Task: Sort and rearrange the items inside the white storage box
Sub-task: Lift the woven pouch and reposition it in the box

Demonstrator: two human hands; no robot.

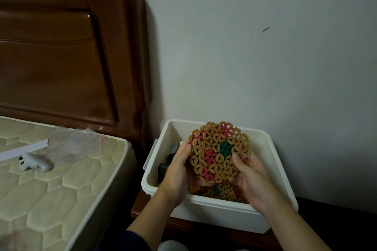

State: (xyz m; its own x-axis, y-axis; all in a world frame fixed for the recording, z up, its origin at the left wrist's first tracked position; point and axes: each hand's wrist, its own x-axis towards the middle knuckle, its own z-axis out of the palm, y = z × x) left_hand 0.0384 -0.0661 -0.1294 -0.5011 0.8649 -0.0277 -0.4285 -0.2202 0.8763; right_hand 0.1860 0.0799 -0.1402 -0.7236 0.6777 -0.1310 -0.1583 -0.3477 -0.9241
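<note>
While the box (pixel 265 171) sits on a low wooden stand (pixel 183 224) between bed (pixel 61 179) and wall, it looks like thin rigid plastic: light, stiff walls, rolled rim. Judgement: shift it by the rim or side lugs, not by pushing a wall.

Mat (pixel 219 152) is the item in hand: round, openwork, made of small tan oval pieces joined into flower shapes, with red and green flowers mixed in. Held tilted up above the box interior, face toward the camera. Likely light, semi-stiff across the disc, some flex at the joints. Holes give good finger purchase, not slippery. Probably weak at the joints if bent, so hold by opposite edges and keep it flat.

Left hand (pixel 179 171) grips the mat's left edge, fingers curled behind, thumb on the front. Right hand (pixel 247 177) grips the lower right edge, thumb pressed on the front, fingers behind. Two-edge hold looks right for this part.

Second mat (pixel 224 191), same pattern, lies flat on the box floor under the hands. Judgement: stack the held one on top of it or stand it against a wall.

Dark items (pixel 166 166) stand in the box's left side, partly hidden; can't tell what they are.

On the bed: clear plastic bag (pixel 79 144), white strip (pixel 22 150), small white gadget (pixel 33 162). Outside the box.
</note>
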